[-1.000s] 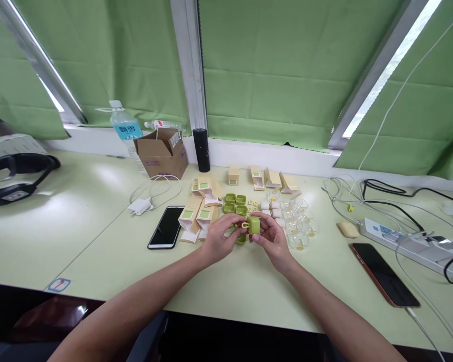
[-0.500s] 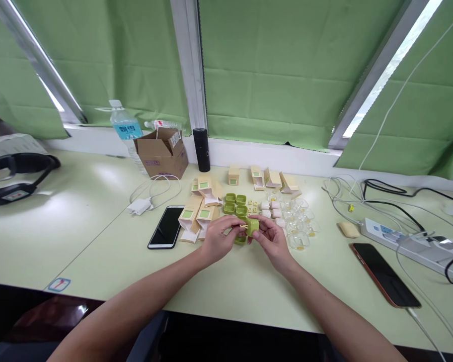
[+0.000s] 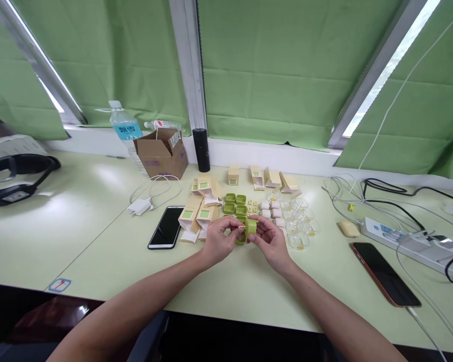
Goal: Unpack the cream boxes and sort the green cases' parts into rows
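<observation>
My right hand (image 3: 271, 241) grips a small green square cup (image 3: 251, 228) between thumb and fingers, tilted on its side. My left hand (image 3: 221, 239) pinches a thin pale piece (image 3: 242, 227) against the cup's left side; its kind is too small to make out. Just behind my hands stand several more green cups (image 3: 230, 208) in rows. To their right lie tiny yellow clips (image 3: 252, 209), pinkish-white blocks (image 3: 266, 213) and clear plastic covers (image 3: 298, 240). Part of the cup rows is hidden by my fingers.
Small cardboard boxes (image 3: 189, 215) stand left of the cups, and others (image 3: 256, 177) stand behind. A phone (image 3: 168, 227), a brown carton (image 3: 166, 162) and a black flask (image 3: 201, 150) are on the left. On the right are a power strip (image 3: 400, 242), cables and another phone (image 3: 385, 274).
The green cup has turned slightly in my right fingers and shifted a little left. My left hand keeps its pinch on the thin piece at the cup. The other things have not moved.
</observation>
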